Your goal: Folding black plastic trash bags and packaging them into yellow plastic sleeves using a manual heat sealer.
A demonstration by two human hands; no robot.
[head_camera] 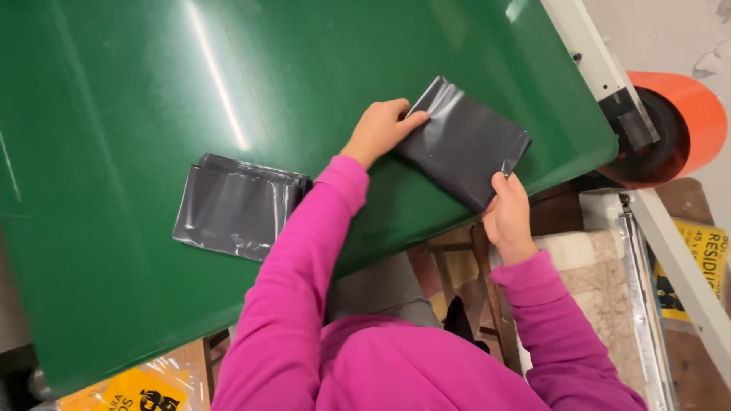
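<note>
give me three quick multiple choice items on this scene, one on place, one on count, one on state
1. Where does the dark folded bag pile lie?
A. on the green table
B. on the orange roll
C. on the floor

2. How many dark bag items lie on the green table?
A. one
B. two
C. four

3. How does the right hand meet the folded dark bag?
A. hovers apart
B. grips its near corner
C. lies flat under it

Answers: 1 A, the pile rests on the green surface beside the pink sleeve. 2 B, one pile and one bag under the hands. 3 B, its fingers pinch the corner while the left hand presses the bag's edge.
</note>
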